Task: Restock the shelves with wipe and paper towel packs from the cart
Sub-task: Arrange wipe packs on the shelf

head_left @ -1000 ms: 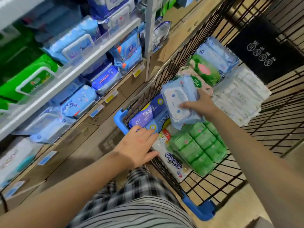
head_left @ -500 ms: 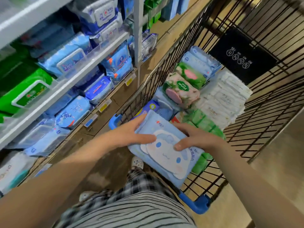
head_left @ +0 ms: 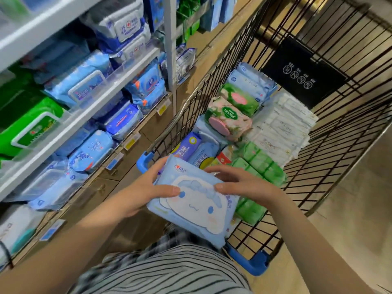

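Both hands on one blue wipe pack (head_left: 197, 206), held just over the near end of the cart (head_left: 331, 158). Left hand (head_left: 146, 187) grips its left edge, thumb across the top; right hand (head_left: 244, 183) grips the right edge.

Pack not yet shelved. Cart well loaded with green packs (head_left: 261, 166), white paper towel packs (head_left: 282, 124) and a pink-lidded pack (head_left: 227, 119), so most of the restock looks left.

Shelves (head_left: 63, 132) at left carry many blue and green packs. Store aisle, tan floor (head_left: 356, 219).
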